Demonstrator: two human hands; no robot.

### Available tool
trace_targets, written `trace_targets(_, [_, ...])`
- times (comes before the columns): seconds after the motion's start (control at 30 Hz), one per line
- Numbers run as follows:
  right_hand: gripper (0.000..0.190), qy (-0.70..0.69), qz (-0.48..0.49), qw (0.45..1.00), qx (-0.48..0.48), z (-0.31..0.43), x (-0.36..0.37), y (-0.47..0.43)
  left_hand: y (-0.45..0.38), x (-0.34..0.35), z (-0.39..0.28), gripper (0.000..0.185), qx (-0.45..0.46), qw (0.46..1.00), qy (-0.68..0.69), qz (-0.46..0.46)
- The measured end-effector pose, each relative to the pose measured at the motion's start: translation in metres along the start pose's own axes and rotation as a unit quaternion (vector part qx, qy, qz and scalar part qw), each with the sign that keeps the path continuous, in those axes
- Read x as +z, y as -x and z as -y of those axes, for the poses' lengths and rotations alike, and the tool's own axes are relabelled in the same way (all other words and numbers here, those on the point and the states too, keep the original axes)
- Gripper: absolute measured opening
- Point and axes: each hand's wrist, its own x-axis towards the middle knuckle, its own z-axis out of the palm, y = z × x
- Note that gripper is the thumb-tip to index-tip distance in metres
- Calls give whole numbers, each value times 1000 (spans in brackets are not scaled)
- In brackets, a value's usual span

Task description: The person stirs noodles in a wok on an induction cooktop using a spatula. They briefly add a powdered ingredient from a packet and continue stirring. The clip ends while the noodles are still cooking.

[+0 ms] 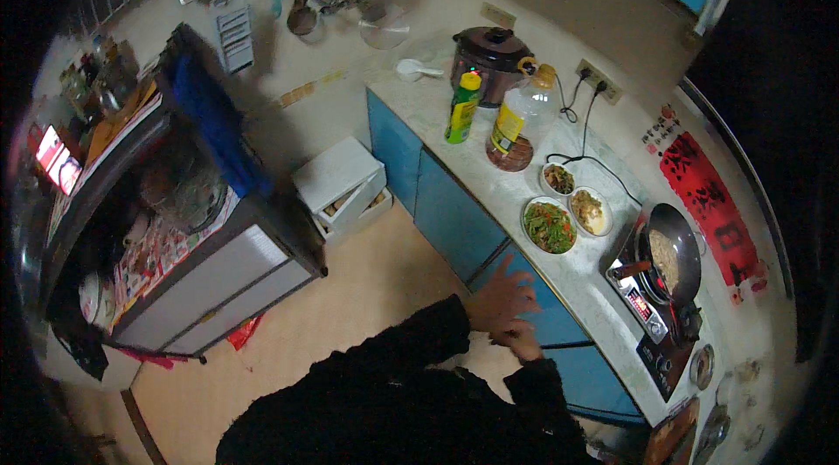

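Note:
My left hand [501, 296], fingers spread and slightly blurred, is in front of the blue cabinet doors [452, 222], below the counter edge. Close under it is my right hand [520, 338], its fingers bent near the left palm; whether it grips anything cannot be made out. On the counter [557, 278] stand a plate of green vegetables with red pieces [549, 226], a bowl of yellowish food [589, 210] and a smaller bowl of food [558, 178]. To the right, a wok [685, 255] with pale food inside rests on a lit induction cooker [639, 307].
A large oil bottle [521, 124], a green bottle with a yellow cap [463, 108] and a lidded electric cooker [491, 58] stand farther back. Plugged-in cords [585, 117] run across the counter. White foam boxes [347, 183] sit on the floor beside a dark shelving unit [223, 294].

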Motion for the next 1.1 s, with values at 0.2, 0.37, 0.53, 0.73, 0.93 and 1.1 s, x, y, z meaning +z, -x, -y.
trace_targets(0.2, [38, 440, -461, 769, 50, 5, -130, 68, 2, 59, -8, 27, -91, 984, 144, 42])
trace_targets(0.37, [47, 593, -609, 525, 26, 35, -237, 127, -31, 103, -34, 30, -193, 973, 115, 55])
trace_targets(0.53, [39, 567, -631, 495, 188, 44, -298, 147, -85, 145, -50, 33, -235, 953, 175, 80])
trace_targets(0.73, [33, 589, -616, 470, 230, 16, -343, 168, -137, 180, -54, 34, -332, 900, 278, -49])
trace_targets(0.93, [25, 703, -526, 413, 240, -7, -357, 196, -150, 205, -52, 33, -358, 898, 247, -67])
trace_targets(1.1, [21, 663, -503, 530, 163, 4, -358, 205, -161, 219, -42, 32, -407, 840, 351, -68])
